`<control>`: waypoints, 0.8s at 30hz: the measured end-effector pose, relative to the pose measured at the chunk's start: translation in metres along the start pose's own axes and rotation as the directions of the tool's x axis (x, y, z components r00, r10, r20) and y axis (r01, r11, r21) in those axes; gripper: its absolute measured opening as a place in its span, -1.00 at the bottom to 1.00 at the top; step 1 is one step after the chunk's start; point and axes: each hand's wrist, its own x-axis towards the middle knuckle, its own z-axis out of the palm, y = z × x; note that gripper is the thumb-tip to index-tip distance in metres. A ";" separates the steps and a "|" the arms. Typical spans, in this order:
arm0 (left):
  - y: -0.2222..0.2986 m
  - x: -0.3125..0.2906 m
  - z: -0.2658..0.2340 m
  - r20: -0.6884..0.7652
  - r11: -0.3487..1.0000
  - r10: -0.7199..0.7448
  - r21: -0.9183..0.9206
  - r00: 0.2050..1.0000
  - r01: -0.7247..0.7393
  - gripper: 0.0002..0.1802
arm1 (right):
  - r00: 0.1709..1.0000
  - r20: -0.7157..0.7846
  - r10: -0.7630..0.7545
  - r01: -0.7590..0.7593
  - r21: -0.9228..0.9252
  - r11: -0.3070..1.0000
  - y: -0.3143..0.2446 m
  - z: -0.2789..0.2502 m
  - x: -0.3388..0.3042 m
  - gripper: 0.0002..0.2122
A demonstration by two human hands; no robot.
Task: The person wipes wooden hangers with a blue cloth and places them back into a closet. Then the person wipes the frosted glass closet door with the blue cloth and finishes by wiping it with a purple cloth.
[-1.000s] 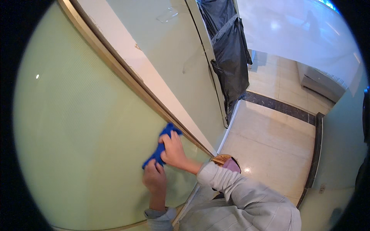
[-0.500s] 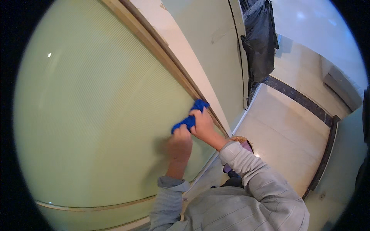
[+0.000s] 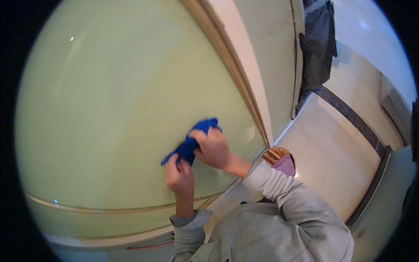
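Treat the blue cloth (image 3: 187, 149), located over the green panel (image 3: 109, 122) left of its wooden edge (image 3: 236, 72) and gripped near opposite ends by the left hand (image 3: 178, 176) and right hand (image 3: 214, 149), as probably light, soft and unbreakable, best held by bunched folds.

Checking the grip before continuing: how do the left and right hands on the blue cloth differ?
The left hand grips the blue cloth near its lower-left end; the right hand grips nearer the upper right. The left hand points up the picture, the right hand up and left. Both are bare.
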 end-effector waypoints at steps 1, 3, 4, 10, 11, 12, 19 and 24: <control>0.007 0.013 0.001 -0.033 0.999 0.038 -0.019 0.999 -0.038 -0.78 | 0.998 -0.052 -0.028 0.027 -0.012 1.000 -0.004 -0.006 0.020 -0.58; 0.025 0.030 0.015 -0.101 0.988 0.129 -0.075 0.987 -0.137 -0.79 | 0.975 -0.220 -0.043 0.038 -0.028 0.999 0.012 -0.009 0.039 -0.64; 0.028 0.029 0.020 -0.074 0.987 0.145 -0.055 0.987 -0.149 -0.80 | 0.989 -0.145 0.006 -0.012 -0.040 0.999 0.022 -0.009 0.035 -0.61; -0.006 -0.048 0.069 0.207 0.989 0.113 0.073 0.972 -0.131 -0.80 | 0.967 0.061 0.248 -0.248 -0.015 0.969 0.066 0.019 -0.071 -0.56; -0.018 -0.068 0.071 0.259 0.990 0.070 0.098 0.963 -0.099 -0.80 | 0.948 0.123 0.292 -0.293 -0.013 0.956 0.064 0.026 -0.091 -0.56; -0.030 -0.088 0.073 0.310 0.990 0.029 0.121 0.950 -0.070 -0.80 | 0.907 0.241 0.344 -0.348 -0.027 0.937 0.058 0.032 -0.106 -0.55; -0.102 -0.115 -0.011 0.106 0.965 -0.217 0.171 0.970 0.197 -0.76 | 0.884 0.456 0.103 -0.144 0.054 0.988 -0.024 0.057 -0.084 -0.56; -0.065 -0.021 -0.064 -0.124 0.962 -0.274 -0.027 0.954 0.272 -0.73 | 0.990 0.114 -0.085 0.076 0.081 0.994 -0.073 0.048 -0.014 -0.61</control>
